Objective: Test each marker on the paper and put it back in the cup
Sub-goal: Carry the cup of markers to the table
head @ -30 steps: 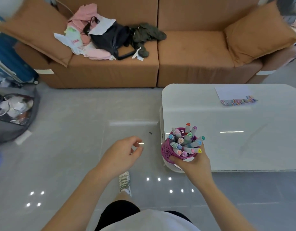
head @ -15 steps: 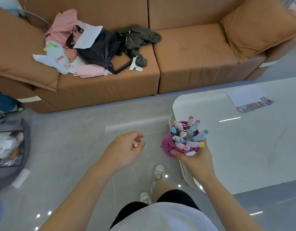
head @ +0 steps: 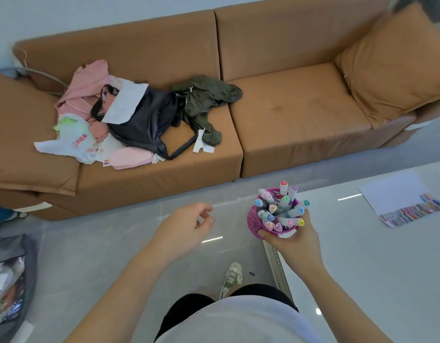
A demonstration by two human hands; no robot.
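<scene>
My right hand (head: 292, 243) grips a purple perforated cup (head: 255, 220) from below, holding it in the air over the near left corner of the white table (head: 362, 263). Several markers (head: 280, 209) with coloured caps stand in the cup. My left hand (head: 186, 229) hangs over the floor to the left of the cup, fingers loosely curled and holding nothing. A white sheet of paper (head: 397, 195) with a band of coloured test strokes along its near edge lies far right on the table.
A brown sofa (head: 288, 115) fills the back, with a black bag (head: 144, 125), pink clothes and a green garment (head: 204, 100) on its left seat. A grey bag (head: 8, 280) sits on the floor at left. My shoe (head: 232, 276) shows below.
The view has swung left and closer to the sofa as I step. The cup stays in my right hand and has risen slightly. My left hand remains empty beside it.
</scene>
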